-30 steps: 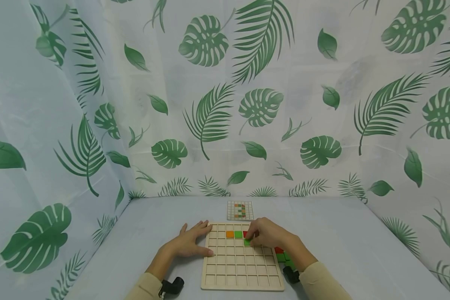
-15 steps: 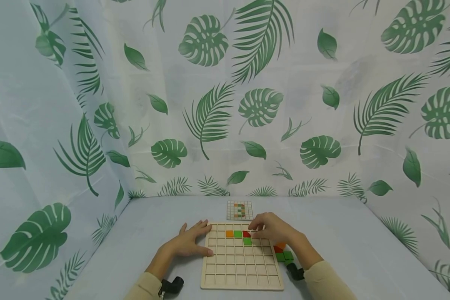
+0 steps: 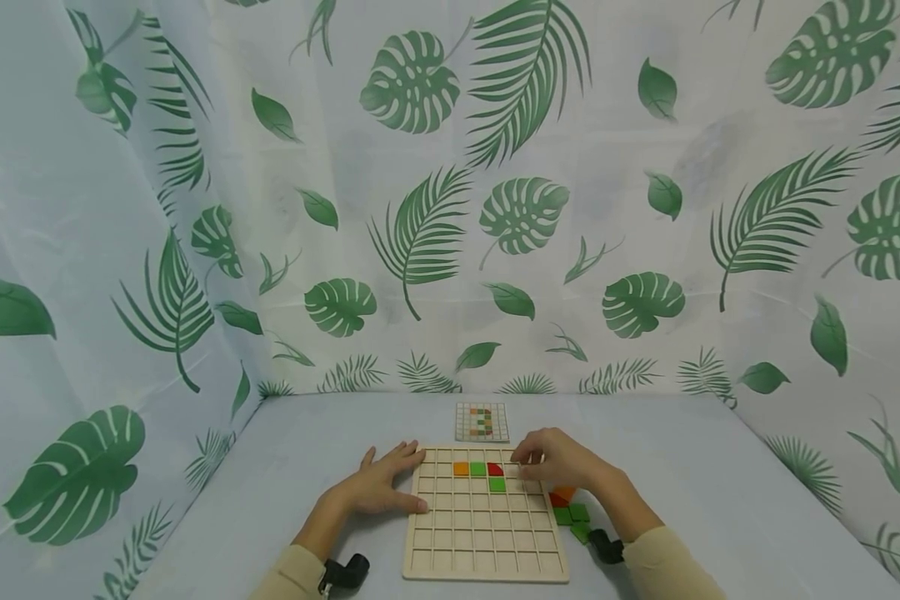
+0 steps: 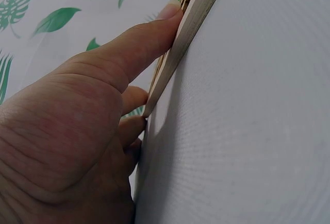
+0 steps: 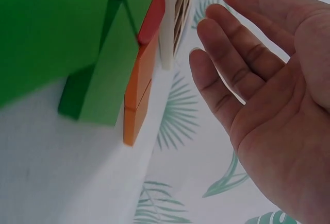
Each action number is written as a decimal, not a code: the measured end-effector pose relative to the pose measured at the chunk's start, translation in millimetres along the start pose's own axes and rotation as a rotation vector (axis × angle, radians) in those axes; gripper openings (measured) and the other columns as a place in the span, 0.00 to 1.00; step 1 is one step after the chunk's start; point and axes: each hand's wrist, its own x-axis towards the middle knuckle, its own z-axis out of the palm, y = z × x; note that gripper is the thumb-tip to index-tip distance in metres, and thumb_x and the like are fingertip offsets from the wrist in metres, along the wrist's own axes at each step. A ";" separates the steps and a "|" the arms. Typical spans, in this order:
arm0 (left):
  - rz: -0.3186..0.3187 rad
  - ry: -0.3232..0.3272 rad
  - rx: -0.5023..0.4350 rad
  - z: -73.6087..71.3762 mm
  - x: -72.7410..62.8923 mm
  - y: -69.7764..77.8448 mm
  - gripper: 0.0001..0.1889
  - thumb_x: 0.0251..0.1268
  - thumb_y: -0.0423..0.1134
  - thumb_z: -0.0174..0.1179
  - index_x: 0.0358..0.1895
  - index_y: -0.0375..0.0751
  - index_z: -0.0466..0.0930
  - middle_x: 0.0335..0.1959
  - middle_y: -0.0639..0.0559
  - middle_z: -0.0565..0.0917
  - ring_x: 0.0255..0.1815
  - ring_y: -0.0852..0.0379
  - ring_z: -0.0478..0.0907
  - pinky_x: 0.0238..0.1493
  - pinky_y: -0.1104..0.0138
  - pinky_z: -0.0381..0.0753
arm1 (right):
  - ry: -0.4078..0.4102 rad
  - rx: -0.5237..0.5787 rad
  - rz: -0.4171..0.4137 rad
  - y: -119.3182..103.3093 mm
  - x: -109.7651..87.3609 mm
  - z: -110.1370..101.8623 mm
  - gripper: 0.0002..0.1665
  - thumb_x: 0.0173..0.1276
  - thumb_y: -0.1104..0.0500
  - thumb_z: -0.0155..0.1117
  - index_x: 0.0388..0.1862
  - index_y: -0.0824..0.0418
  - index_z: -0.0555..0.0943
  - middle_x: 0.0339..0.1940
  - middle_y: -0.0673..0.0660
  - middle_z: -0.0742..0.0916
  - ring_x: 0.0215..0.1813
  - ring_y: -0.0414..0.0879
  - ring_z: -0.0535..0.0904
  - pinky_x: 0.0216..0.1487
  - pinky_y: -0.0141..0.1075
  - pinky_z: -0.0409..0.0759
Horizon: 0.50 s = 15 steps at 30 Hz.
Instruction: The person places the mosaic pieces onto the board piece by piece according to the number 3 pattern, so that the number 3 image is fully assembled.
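Note:
A wooden grid board (image 3: 487,533) lies flat on the table. Near its far edge sit an orange tile (image 3: 461,469), a green tile (image 3: 477,469) and a red tile (image 3: 495,470) with a rounded corner, in one row; a second green tile lies just below the red one. My left hand (image 3: 378,483) rests on the board's left edge, fingers spread, with the thumb on the frame in the left wrist view. Above the board's upper right part hovers my right hand (image 3: 558,461). Its fingers are relaxed and hold nothing in the right wrist view.
Loose green tiles (image 3: 572,514), with red and orange ones beside them, lie right of the board under my right forearm. A small pattern card (image 3: 482,422) with a coloured grid lies beyond the board. A leaf-patterned curtain (image 3: 435,250) stands behind.
My right hand has come off the red tile and moved right, uncovering that tile and more of the loose ones. The left hand has stayed in place.

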 end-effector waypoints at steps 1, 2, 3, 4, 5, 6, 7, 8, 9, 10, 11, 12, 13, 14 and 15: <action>0.001 0.000 0.001 0.0 0.1 0.1 0.52 0.58 0.67 0.71 0.82 0.46 0.61 0.86 0.46 0.56 0.88 0.41 0.47 0.80 0.31 0.27 | -0.001 -0.005 0.004 1.4 -1.0 -0.7 0.10 0.68 0.60 0.74 0.47 0.57 0.91 0.44 0.51 0.90 0.41 0.40 0.80 0.41 0.33 0.82; 0.001 0.000 0.002 0.0 0.2 0.2 0.52 0.58 0.67 0.71 0.82 0.46 0.61 0.86 0.46 0.56 0.88 0.41 0.47 0.80 0.31 0.27 | -0.002 -0.011 0.007 2.6 -2.0 -1.3 0.10 0.68 0.59 0.74 0.47 0.57 0.91 0.44 0.50 0.90 0.42 0.41 0.80 0.42 0.33 0.82; 0.002 0.001 0.003 0.0 0.2 0.4 0.52 0.58 0.67 0.71 0.82 0.46 0.61 0.86 0.46 0.56 0.87 0.41 0.47 0.80 0.31 0.27 | -0.003 -0.016 0.013 3.6 -2.8 -2.0 0.10 0.68 0.59 0.75 0.47 0.57 0.91 0.44 0.49 0.90 0.42 0.41 0.80 0.43 0.33 0.82; 0.004 0.002 0.002 -0.1 0.2 0.7 0.52 0.58 0.66 0.71 0.82 0.46 0.61 0.86 0.46 0.56 0.87 0.41 0.47 0.80 0.31 0.27 | -0.003 -0.017 0.016 4.4 -3.8 -2.9 0.11 0.67 0.59 0.75 0.47 0.57 0.91 0.44 0.49 0.90 0.42 0.41 0.80 0.43 0.34 0.82; 0.004 0.001 0.001 -0.3 0.1 1.1 0.52 0.58 0.66 0.71 0.82 0.46 0.61 0.86 0.46 0.56 0.87 0.41 0.47 0.80 0.31 0.27 | -0.005 -0.011 0.020 4.5 -4.7 -3.9 0.11 0.67 0.58 0.75 0.48 0.57 0.91 0.44 0.49 0.90 0.42 0.42 0.80 0.43 0.34 0.81; 0.004 0.000 -0.002 -0.6 -0.1 1.7 0.52 0.58 0.66 0.71 0.82 0.46 0.61 0.86 0.45 0.56 0.87 0.41 0.47 0.80 0.31 0.27 | -0.008 -0.006 0.024 4.5 -5.5 -4.9 0.11 0.67 0.58 0.75 0.48 0.58 0.91 0.44 0.49 0.91 0.42 0.42 0.80 0.43 0.34 0.81; 0.005 -0.001 -0.004 -1.0 -0.4 2.1 0.52 0.58 0.66 0.71 0.82 0.46 0.62 0.86 0.45 0.56 0.87 0.41 0.47 0.80 0.31 0.27 | -0.011 -0.001 0.030 4.3 -6.3 -5.9 0.12 0.67 0.58 0.75 0.48 0.58 0.91 0.44 0.49 0.91 0.42 0.42 0.80 0.43 0.34 0.81; 0.006 0.000 -0.006 -1.2 -0.6 2.3 0.52 0.58 0.66 0.71 0.82 0.46 0.62 0.85 0.45 0.56 0.87 0.41 0.47 0.80 0.31 0.27 | -0.014 0.004 0.034 4.1 -7.1 -6.9 0.12 0.67 0.58 0.75 0.48 0.58 0.91 0.45 0.50 0.91 0.42 0.42 0.80 0.42 0.34 0.81; 0.007 -0.001 -0.008 -1.4 -0.8 2.6 0.52 0.58 0.66 0.71 0.82 0.46 0.62 0.85 0.45 0.56 0.87 0.40 0.47 0.80 0.31 0.26 | -0.019 0.009 0.037 4.1 -7.9 -7.7 0.12 0.67 0.59 0.75 0.49 0.58 0.91 0.45 0.51 0.91 0.42 0.42 0.80 0.42 0.34 0.81; 0.007 -0.002 -0.009 -1.6 -0.9 2.7 0.52 0.58 0.66 0.71 0.82 0.46 0.62 0.85 0.45 0.56 0.87 0.40 0.47 0.80 0.31 0.26 | -0.023 0.014 0.038 4.4 -8.7 -8.4 0.12 0.67 0.59 0.75 0.49 0.59 0.91 0.45 0.51 0.91 0.41 0.42 0.80 0.41 0.34 0.81; 0.007 -0.002 -0.010 -1.6 -1.1 2.7 0.52 0.58 0.66 0.71 0.82 0.46 0.62 0.85 0.45 0.56 0.87 0.40 0.47 0.80 0.31 0.26 | -0.029 0.017 0.045 4.7 -9.4 -9.1 0.12 0.67 0.59 0.75 0.49 0.58 0.91 0.45 0.52 0.91 0.41 0.42 0.80 0.41 0.34 0.81; 0.007 -0.002 -0.009 -1.6 -1.2 2.6 0.52 0.58 0.66 0.71 0.82 0.46 0.62 0.86 0.45 0.56 0.87 0.40 0.47 0.80 0.31 0.26 | -0.034 0.020 0.049 5.0 -9.9 -9.7 0.12 0.67 0.60 0.74 0.49 0.58 0.91 0.45 0.52 0.91 0.41 0.42 0.80 0.41 0.34 0.80; 0.007 -0.002 -0.009 -1.7 -1.2 2.6 0.52 0.58 0.66 0.71 0.82 0.46 0.62 0.86 0.45 0.56 0.87 0.41 0.47 0.80 0.31 0.26 | -0.039 0.022 0.057 5.2 -10.6 -10.3 0.11 0.67 0.60 0.74 0.49 0.58 0.91 0.45 0.52 0.91 0.41 0.42 0.80 0.40 0.34 0.80; 0.006 -0.002 -0.009 -1.7 -1.3 2.5 0.51 0.58 0.66 0.71 0.82 0.46 0.62 0.86 0.45 0.56 0.88 0.41 0.47 0.80 0.31 0.26 | -0.041 0.025 0.064 5.4 -11.2 -10.7 0.11 0.67 0.60 0.74 0.49 0.58 0.91 0.44 0.52 0.91 0.41 0.43 0.79 0.40 0.34 0.80; 0.005 -0.002 -0.009 -1.6 -1.3 2.4 0.51 0.58 0.66 0.71 0.82 0.47 0.62 0.86 0.46 0.56 0.88 0.41 0.47 0.80 0.31 0.26 | -0.045 0.027 0.074 5.8 -11.8 -11.1 0.11 0.67 0.60 0.74 0.49 0.57 0.91 0.43 0.51 0.90 0.41 0.43 0.79 0.40 0.34 0.80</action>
